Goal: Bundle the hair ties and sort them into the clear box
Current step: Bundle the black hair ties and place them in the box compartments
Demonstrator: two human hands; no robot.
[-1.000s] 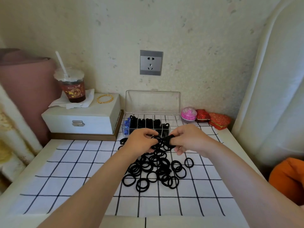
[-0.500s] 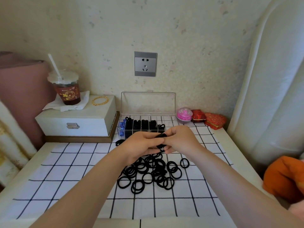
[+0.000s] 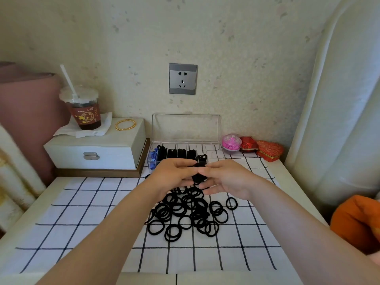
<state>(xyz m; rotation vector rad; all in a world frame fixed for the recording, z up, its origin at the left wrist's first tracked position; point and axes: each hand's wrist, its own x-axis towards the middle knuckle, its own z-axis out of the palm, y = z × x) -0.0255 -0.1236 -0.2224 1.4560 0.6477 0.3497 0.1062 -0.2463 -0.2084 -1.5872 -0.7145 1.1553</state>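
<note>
Head camera: on the desk (image 3: 287, 182), the clear box (image 3: 186, 128) sits open at twelve o'clock, loose hair ties (image 3: 185, 212) heaped at centre. Above them, left hand (image 3: 174, 175) at nine and right hand (image 3: 228, 177) at three both pinch one small black bundle (image 3: 198, 173).

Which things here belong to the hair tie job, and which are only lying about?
Job: black bundle held by left hand and right hand; loose hair ties; clear box.
Lying about: drink cup, gold bangle, white case, pink trinket box, wall socket.
</note>
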